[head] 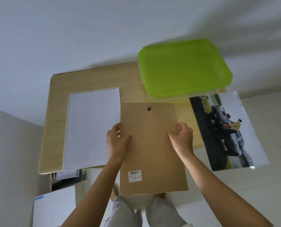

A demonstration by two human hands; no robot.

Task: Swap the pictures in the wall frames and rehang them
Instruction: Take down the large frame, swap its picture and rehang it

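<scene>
A: Backing board [151, 145], orientation?

B: Long axis runs straight away from the person. The small black hanger [149, 108] sits at the far end, and a white barcode label [135, 176] is at the near left corner. The brown back face is up.

A: Location?

B: The far half is over the wooden counter [90, 79], and the near half juts past its front edge above the person's knees. Cannot tell whether the far end rests on the wood.

A: Hands?

B: They're apart, one on each long edge at about mid-length. The left hand [116, 141] grips the left edge, thumb on top. The right hand [183, 136] grips the right edge, fingers curled on it.

A: Surface?

B: Plain brown board, flat and matte, corners square.

A: Neighbours?

B: A white sheet [92, 128] lies just left, parallel to the board, which overlaps its right edge. A green lidded box [184, 68] is at the far right. A car picture [226, 130] lies to the right, its car printed sideways to the viewer.
</scene>
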